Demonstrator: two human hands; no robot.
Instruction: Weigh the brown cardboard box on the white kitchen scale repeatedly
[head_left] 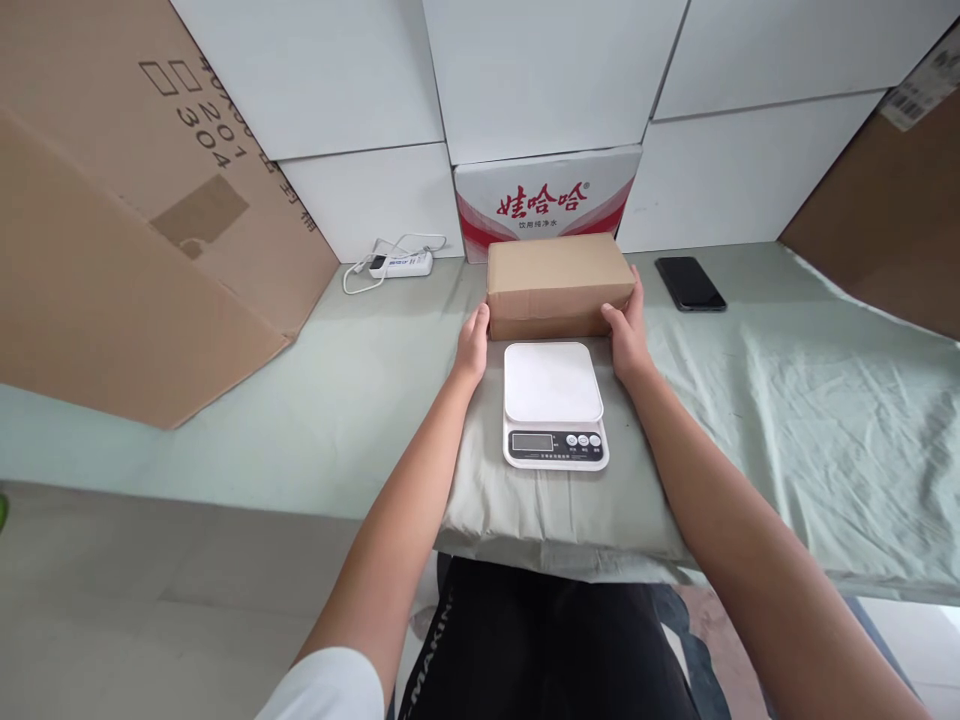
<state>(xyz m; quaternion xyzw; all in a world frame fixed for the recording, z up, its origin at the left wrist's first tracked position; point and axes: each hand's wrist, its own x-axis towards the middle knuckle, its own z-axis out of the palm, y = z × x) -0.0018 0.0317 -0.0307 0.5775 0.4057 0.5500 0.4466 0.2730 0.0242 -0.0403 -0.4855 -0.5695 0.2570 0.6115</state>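
A closed brown cardboard box is gripped at its two ends between my hands, just behind the scale. My left hand presses against the box's left end, its far fingers hidden. Around the right end wraps my right hand, with the thumb on the front face. A white digital kitchen scale lies flat on the cloth in front of the box, nothing on its platform and its display blank. Whether the box rests on the table or hangs slightly above it, I cannot tell.
Behind stands a white and red carton against white boxes. A black phone lies to the right, and a white power strip with a cable to the left. Large cardboard boxes flank the cloth-covered table.
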